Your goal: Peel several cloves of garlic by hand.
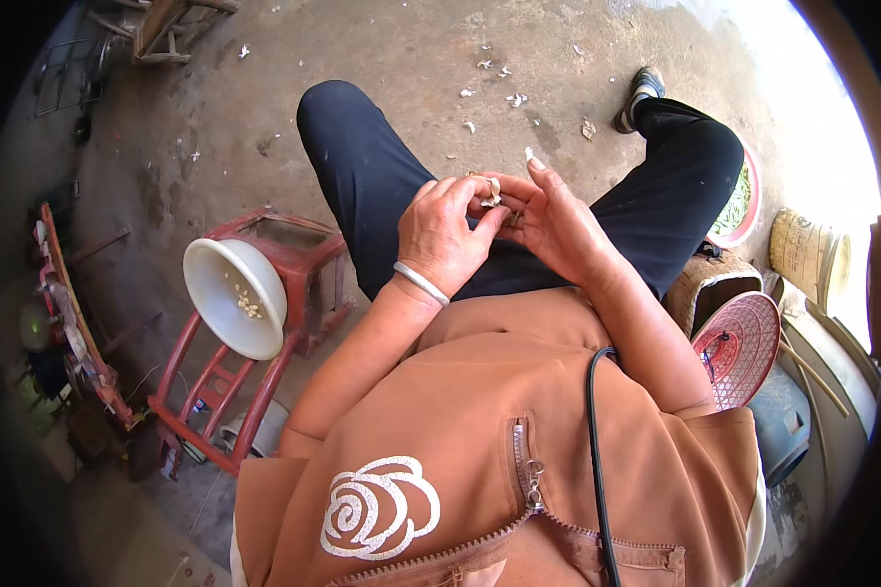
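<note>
Over my lap, my left hand (444, 231), with a pale bangle (421, 284) on its wrist, pinches a garlic clove (493, 192) with loose papery skin between thumb and forefinger. My right hand (558, 227) is cupped against it, palm partly showing, its thumb raised apart from the fingers. A white flake of skin (529, 153) clings at that thumb's tip. The right fingertips are partly hidden behind the left hand, so whether they also hold something is unclear. To my left a white bowl (216, 293) with several peeled garlic cloves (247, 302) rests tilted on a red wooden chair (191, 345).
Bits of garlic skin (515, 100) lie scattered on the concrete floor (382, 44). By my right leg stand a pink-rimmed basin (755, 198) of green pieces, a woven basket (686, 290), a yellowish bucket (800, 249), a red woven hat (745, 345) and a blue container (778, 422).
</note>
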The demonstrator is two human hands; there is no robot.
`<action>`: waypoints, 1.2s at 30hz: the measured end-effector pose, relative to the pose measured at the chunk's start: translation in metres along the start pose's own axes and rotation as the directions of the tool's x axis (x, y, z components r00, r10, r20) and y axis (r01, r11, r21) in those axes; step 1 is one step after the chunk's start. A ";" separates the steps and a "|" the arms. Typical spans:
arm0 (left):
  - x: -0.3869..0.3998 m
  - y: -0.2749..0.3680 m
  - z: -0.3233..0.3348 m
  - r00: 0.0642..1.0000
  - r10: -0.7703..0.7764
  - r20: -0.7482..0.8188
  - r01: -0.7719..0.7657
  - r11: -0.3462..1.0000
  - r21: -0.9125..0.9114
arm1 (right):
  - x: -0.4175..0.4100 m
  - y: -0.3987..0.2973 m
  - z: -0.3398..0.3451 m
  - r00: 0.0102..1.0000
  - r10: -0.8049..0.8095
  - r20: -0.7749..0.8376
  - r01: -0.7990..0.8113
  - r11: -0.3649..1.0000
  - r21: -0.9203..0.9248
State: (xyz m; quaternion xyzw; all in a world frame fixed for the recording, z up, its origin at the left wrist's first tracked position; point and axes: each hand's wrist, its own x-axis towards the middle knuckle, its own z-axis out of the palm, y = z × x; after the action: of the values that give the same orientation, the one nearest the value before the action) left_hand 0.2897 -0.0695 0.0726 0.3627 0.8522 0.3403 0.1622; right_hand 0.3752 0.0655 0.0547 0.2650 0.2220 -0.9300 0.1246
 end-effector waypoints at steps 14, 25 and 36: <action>0.003 0.009 -0.012 0.992 -0.118 0.043 0.122 0.986 -0.110 | 0.002 0.010 -0.018 0.953 -0.298 -0.046 0.191 0.714 -0.674; 0.006 0.001 -0.020 0.930 0.237 0.282 -0.237 0.971 -0.035 | 0.001 0.022 -0.021 0.935 -0.331 0.129 0.287 0.486 -0.826; 0.010 -0.010 -0.029 0.910 0.099 0.403 0.035 0.950 -0.311 | -0.016 -0.004 0.011 0.944 -0.283 0.169 0.289 0.465 -0.837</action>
State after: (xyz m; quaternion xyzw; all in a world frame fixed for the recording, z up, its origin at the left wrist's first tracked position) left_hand 0.2624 -0.0802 0.0858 0.4103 0.7278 0.3886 0.3884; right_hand 0.3829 0.0657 0.0731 0.1259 0.6892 -0.7088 0.0815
